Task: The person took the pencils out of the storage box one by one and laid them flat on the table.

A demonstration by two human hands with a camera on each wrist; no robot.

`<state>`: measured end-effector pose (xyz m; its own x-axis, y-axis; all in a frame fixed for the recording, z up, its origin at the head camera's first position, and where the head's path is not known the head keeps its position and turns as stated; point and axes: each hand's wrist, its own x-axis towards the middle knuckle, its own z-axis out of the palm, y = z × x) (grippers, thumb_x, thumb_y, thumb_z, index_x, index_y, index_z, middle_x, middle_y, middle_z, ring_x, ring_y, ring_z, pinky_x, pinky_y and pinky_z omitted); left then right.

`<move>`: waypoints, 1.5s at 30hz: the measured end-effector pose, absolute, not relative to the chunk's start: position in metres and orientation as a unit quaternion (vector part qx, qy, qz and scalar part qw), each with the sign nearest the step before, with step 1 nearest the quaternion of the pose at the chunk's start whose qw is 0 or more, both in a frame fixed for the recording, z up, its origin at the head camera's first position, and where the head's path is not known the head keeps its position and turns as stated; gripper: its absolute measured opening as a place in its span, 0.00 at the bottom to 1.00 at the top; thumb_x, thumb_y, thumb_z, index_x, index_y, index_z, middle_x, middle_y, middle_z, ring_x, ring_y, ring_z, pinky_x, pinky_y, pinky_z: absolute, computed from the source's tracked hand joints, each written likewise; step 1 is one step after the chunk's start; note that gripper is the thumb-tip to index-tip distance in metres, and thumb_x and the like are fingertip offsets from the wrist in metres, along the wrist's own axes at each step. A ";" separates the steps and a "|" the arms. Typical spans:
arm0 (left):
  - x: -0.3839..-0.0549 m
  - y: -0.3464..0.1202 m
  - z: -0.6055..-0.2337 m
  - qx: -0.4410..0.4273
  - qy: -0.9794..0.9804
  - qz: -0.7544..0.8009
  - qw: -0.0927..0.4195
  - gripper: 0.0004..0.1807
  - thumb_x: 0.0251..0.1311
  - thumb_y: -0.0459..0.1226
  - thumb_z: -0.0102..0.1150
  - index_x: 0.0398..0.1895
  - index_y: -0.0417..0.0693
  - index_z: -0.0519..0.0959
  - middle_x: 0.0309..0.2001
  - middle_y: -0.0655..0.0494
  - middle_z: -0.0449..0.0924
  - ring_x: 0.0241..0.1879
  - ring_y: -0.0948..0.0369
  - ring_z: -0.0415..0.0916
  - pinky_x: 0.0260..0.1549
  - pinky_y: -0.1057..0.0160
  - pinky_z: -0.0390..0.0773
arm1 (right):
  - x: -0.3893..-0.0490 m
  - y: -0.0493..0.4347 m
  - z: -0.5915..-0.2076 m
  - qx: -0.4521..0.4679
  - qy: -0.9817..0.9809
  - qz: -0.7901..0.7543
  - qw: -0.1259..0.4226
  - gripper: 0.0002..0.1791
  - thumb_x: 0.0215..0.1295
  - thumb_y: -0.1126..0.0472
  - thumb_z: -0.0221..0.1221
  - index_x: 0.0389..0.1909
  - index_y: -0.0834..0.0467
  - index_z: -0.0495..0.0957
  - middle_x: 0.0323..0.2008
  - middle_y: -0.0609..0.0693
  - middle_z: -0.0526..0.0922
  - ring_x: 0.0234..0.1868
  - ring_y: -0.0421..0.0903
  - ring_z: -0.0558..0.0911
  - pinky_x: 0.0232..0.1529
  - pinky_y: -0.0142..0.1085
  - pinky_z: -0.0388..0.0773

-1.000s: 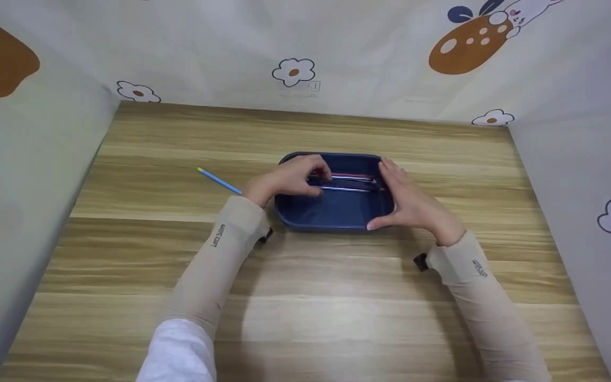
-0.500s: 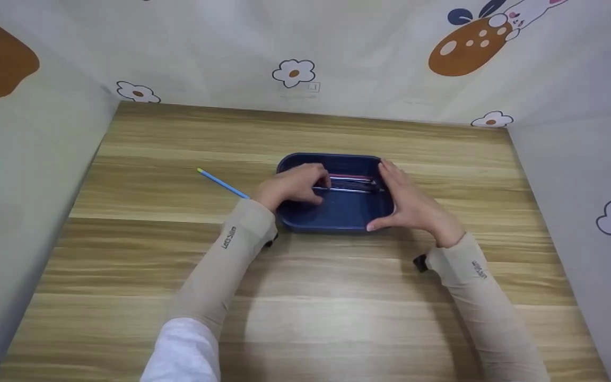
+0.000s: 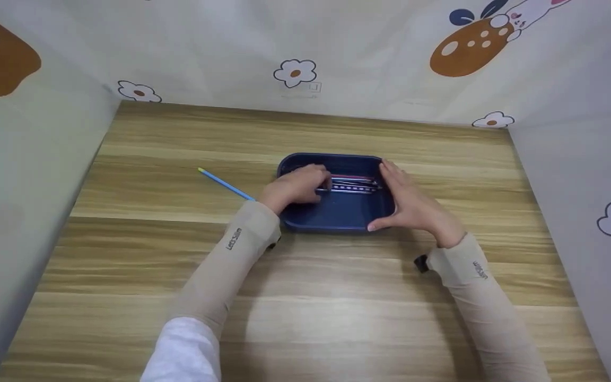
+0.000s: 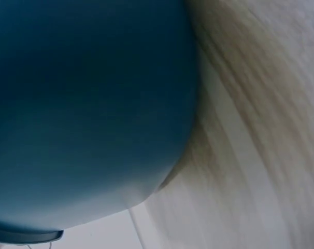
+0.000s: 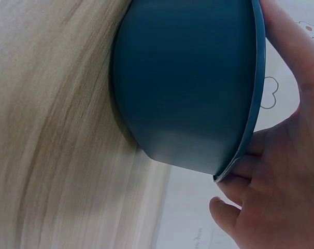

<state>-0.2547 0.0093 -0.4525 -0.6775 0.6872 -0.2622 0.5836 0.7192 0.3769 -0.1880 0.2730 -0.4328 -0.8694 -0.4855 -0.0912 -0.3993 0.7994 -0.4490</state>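
Observation:
A dark blue plastic box [image 3: 332, 215] with rounded corners stands on the table. Several pencils [image 3: 350, 179] lie lengthwise in it, one with a dotted pattern [image 3: 353, 188] nearest the front. Reaching in from the left, my left hand [image 3: 297, 187] has its curled fingers and thumb around the left part of the dotted pencil; the fingertips are partly hidden. My right hand [image 3: 414, 204] grips the box's right end, thumb at the front corner and fingers at the back corner. Only the box's outer wall [image 4: 89, 114] shows in the left wrist view, without the hand.
A blue pencil [image 3: 226, 184] with a yellow-green end lies on the wooden table [image 3: 326, 318], left of the box and partly behind the left wrist. Patterned light cloth [image 3: 220, 53] walls the back and both sides.
My left hand has shifted slightly right and lower into the box, its fingers closing in on the pencils. The dotted side of one pencil now shows. My right hand stays on the box.

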 end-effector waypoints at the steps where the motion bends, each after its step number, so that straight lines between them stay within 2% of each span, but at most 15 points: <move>1: -0.254 0.010 -0.453 0.351 0.906 0.131 0.196 0.14 0.55 0.33 0.58 0.46 0.50 0.77 0.46 0.54 0.71 0.46 0.58 0.67 0.49 0.58 0.71 | -0.188 0.273 -0.433 -0.234 0.943 -0.213 0.102 0.74 0.31 0.30 0.70 0.73 0.64 0.41 0.74 0.59 0.39 0.74 0.56 0.40 0.71 0.52 0.41; 10: -0.251 0.016 -0.456 0.347 0.910 0.124 0.188 0.11 0.53 0.27 0.52 0.37 0.49 0.76 0.38 0.55 0.74 0.38 0.58 0.71 0.39 0.60 0.74 | -0.189 0.273 -0.435 -0.238 0.942 -0.215 0.098 0.74 0.32 0.31 0.70 0.72 0.66 0.42 0.74 0.61 0.42 0.74 0.55 0.41 0.71 0.53 0.40; 16: -0.248 0.020 -0.454 0.341 0.915 0.101 0.191 0.08 0.54 0.28 0.54 0.35 0.49 0.76 0.36 0.55 0.75 0.35 0.58 0.71 0.36 0.61 0.75 | -0.188 0.273 -0.433 -0.225 0.944 -0.214 0.110 0.75 0.31 0.29 0.69 0.73 0.64 0.41 0.74 0.59 0.40 0.74 0.55 0.40 0.71 0.52 0.41; 25: -0.247 0.019 -0.455 0.365 0.911 0.098 0.168 0.09 0.48 0.28 0.56 0.33 0.49 0.75 0.33 0.57 0.76 0.32 0.60 0.72 0.31 0.62 0.74 | -0.188 0.273 -0.432 -0.217 0.945 -0.215 0.115 0.75 0.30 0.28 0.69 0.73 0.63 0.40 0.74 0.58 0.40 0.74 0.55 0.40 0.71 0.52 0.42; 35: -0.246 0.015 -0.453 0.379 0.901 0.140 0.159 0.12 0.47 0.29 0.55 0.36 0.50 0.75 0.33 0.58 0.74 0.33 0.61 0.71 0.31 0.64 0.73 | -0.188 0.274 -0.433 -0.229 0.944 -0.212 0.109 0.74 0.33 0.29 0.68 0.73 0.64 0.41 0.74 0.59 0.40 0.74 0.55 0.40 0.71 0.51 0.41; 45: -0.248 0.010 -0.451 0.398 0.888 0.174 0.148 0.11 0.47 0.28 0.54 0.34 0.49 0.75 0.32 0.58 0.76 0.33 0.63 0.73 0.32 0.66 0.74 | -0.188 0.274 -0.433 -0.238 0.941 -0.217 0.103 0.74 0.32 0.30 0.69 0.72 0.66 0.41 0.74 0.59 0.39 0.74 0.54 0.39 0.72 0.49 0.40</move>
<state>-0.2482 0.0100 -0.4510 -0.6388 0.7593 -0.1242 0.6562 0.6219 0.4273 -0.1877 0.2741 -0.4330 -0.8650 -0.4935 -0.0909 -0.4040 0.7922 -0.4574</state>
